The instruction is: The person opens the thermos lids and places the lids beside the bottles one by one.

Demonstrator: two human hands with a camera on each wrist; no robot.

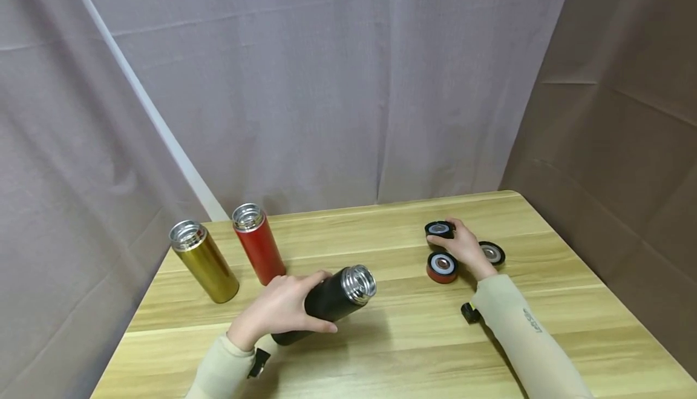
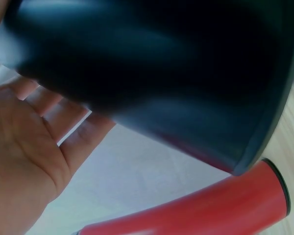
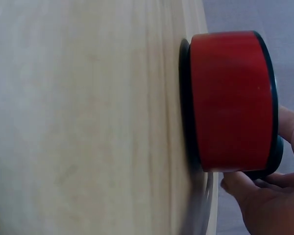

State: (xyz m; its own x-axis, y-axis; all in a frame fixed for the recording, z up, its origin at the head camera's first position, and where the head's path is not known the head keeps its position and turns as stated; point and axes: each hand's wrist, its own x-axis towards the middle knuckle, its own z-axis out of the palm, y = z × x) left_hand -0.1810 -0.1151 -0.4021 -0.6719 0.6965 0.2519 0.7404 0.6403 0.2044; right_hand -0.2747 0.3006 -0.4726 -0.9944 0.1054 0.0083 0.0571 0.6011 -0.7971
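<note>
My left hand (image 1: 285, 305) grips a black thermos bottle (image 1: 329, 299) round its body. The bottle is tilted, its uncapped steel mouth facing up and to the right. In the left wrist view its dark body (image 2: 186, 73) fills the top, with my fingers curling behind it. At the right, my right hand (image 1: 464, 246) pinches a black bottle lid (image 1: 438, 229) between thumb and fingers. Just nearer than that lid lies a red lid (image 1: 441, 267), inner side up; in the right wrist view its red wall (image 3: 232, 103) partly covers the held lid.
Two more uncapped bottles, one gold (image 1: 207, 263) and one red (image 1: 260, 244), stand at the left of the wooden table (image 1: 392, 362). A third lid (image 1: 492, 253) with a dark rim lies right of my right wrist. Grey curtains (image 1: 327, 114) hang behind the table.
</note>
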